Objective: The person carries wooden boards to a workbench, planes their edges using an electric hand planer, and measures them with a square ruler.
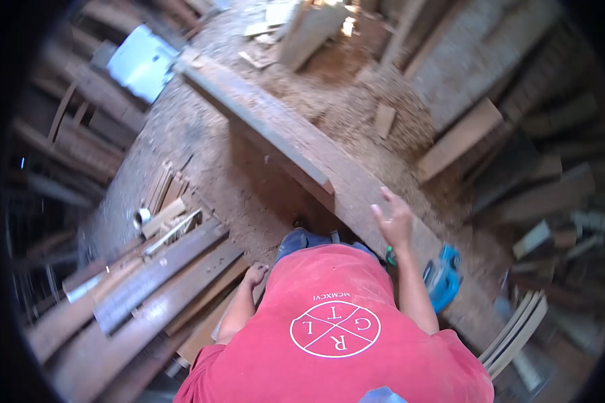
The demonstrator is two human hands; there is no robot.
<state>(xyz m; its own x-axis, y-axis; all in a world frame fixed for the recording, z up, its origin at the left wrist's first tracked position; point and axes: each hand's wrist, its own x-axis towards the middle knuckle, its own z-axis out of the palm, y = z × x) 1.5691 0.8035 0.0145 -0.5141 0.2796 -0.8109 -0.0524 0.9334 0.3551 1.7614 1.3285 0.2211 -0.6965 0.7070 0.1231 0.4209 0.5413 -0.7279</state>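
My right hand (393, 218) is raised over the long wooden bench (363, 195), fingers spread and holding nothing. A green band shows near that wrist. Beside my right forearm, a teal power tool (442, 277) rests on the bench; its exact kind is unclear. A narrow board (269, 141) lies lengthwise along the bench's left edge, its near end short of my right hand. Low at my left side, my left hand (254, 275) has its fingers curled near the stacked boards (202, 269). Whatever those fingers may hold is too small to make out.
Wood shavings and offcuts (384, 121) cover the floor beyond the bench. Large planks (460, 141) lean at the right. Thin curved strips (517, 336) stand at lower right. A roll of tape (141, 217) sits by the left stack. A white panel (143, 64) is at upper left.
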